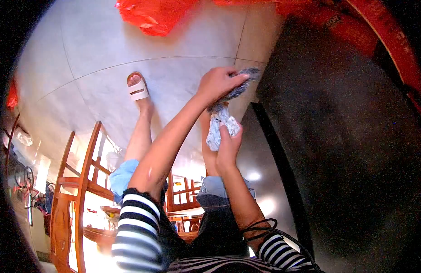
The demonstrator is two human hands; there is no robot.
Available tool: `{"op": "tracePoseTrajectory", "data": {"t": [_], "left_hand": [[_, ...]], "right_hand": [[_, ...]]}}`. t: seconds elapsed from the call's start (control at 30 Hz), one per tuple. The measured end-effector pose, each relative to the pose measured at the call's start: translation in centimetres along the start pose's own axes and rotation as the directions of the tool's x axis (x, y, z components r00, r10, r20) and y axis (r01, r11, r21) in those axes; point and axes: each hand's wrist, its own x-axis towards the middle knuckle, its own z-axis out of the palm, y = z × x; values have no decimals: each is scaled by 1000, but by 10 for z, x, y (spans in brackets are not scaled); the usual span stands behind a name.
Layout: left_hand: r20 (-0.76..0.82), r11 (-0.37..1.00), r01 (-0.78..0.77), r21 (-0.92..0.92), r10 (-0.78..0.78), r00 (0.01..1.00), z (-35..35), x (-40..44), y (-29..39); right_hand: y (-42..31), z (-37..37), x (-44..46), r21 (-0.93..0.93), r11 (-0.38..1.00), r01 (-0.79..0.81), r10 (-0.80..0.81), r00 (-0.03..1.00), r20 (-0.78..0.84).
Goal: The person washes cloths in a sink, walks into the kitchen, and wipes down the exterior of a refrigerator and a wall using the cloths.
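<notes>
Left hand (216, 85): the upper of the two hands in view, its thumb and fingers pinched together on a dark grey cloth (238, 93).
Right hand (229, 144): lower and nearer the body, closed around a pale cloth (213, 135) with the thumb pressed over it.
Dark grey cloth: crumpled, sticking out past the left fingertips and hanging under that hand.
Pale cloth: bunched, bulging on both sides of the right thumb; its upper end meets the dark grey cloth between the hands, and I cannot tell whether the two are one piece.
Place of the cloths: held up in front of the right leg (209, 152), above the floor (97, 59).
Sleeves (137, 223): black and white stripes on both arms.
Cord (260, 230): thin and black, looped at the right forearm.
Left foot: in a white sandal (138, 92), on the floor, well apart from the cloths.
Trousers (123, 178): blue cuffs at the knees.
Red bag (158, 16): on the floor, beyond the hands.
Wooden chair (83, 182): to the left of the legs.
Bicycle (26, 182): far left, in the background.
Right side: a large dark surface (347, 145), too dim to identify.
</notes>
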Motion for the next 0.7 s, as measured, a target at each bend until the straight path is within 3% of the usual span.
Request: {"op": "tracePoseTrajectory", "data": {"t": [0.03, 0.1, 0.23, 0.33, 0.37, 0.4, 0.43, 0.47, 0.57, 0.7], "left_hand": [[70, 998, -14, 56, 10, 997, 6, 13, 12], [5, 998, -61, 34, 60, 998, 20, 29, 37], [-252, 984, -134, 118, 160, 954, 63, 61, 63], [-257, 974, -220, 54, 227, 940, 88, 81, 73], [-258, 967, -239, 92, 255, 932, 90, 85, 79], [-256, 954, -265, 138, 293, 921, 96, 88, 80], [-251, 937, -294, 190, 336, 908, 101, 93, 84], [-245, 915, -327, 238, 382, 891, 109, 101, 86], [-402, 923, -306, 232, 377, 834, 132, 120, 85], [-354, 953, -263, 149, 300, 886, 133, 125, 78]], "right_hand": [[1, -3, 5, -7, 1000, 8, -8, 1000, -29], [2, -7, 10, -24, 999, 23, -25, 996, -82], [29, -34, 32, -392, 914, 101, -115, 993, -11], [-10, -9, 9, -87, 994, 70, -58, 989, 135], [-6, -12, 12, -20, 1000, -23, 26, 988, 152], [2, -21, 22, 265, 944, -197, 103, 938, 330], [12, -31, 35, 490, 778, -394, 107, 851, 514], [12, -32, 38, 545, 701, -461, 103, 821, 561], [18, -36, 35, 392, 869, -303, 155, 917, 367], [23, -27, 32, 150, 975, -167, 132, 966, 221]]}}
